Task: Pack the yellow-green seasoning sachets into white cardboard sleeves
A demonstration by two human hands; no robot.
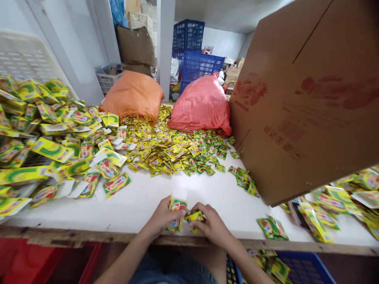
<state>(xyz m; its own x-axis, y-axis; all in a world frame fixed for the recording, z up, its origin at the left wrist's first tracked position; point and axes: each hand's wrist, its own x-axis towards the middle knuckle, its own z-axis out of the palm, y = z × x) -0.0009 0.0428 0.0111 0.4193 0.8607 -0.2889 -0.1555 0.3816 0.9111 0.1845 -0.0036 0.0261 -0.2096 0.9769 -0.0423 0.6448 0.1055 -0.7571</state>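
Two hands meet at the lower middle of the frame, at the near edge of the white table [154,197]. The left hand [161,219] has its fingers curled round an upright yellow carton [176,213]; the right hand [210,227] pinches a small sachet [194,216] just beside it. Loose sachets [174,148] lie heaped mid-frame, flat cartons [53,150] at left, a cardboard box [308,98] at upper right.

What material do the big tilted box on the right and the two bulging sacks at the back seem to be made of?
The box looks like brown corrugated cardboard, matte, with folded flaps and faded red print. The orange sack and the red sack seem woven plastic, slightly glossy, with a fine weave texture.
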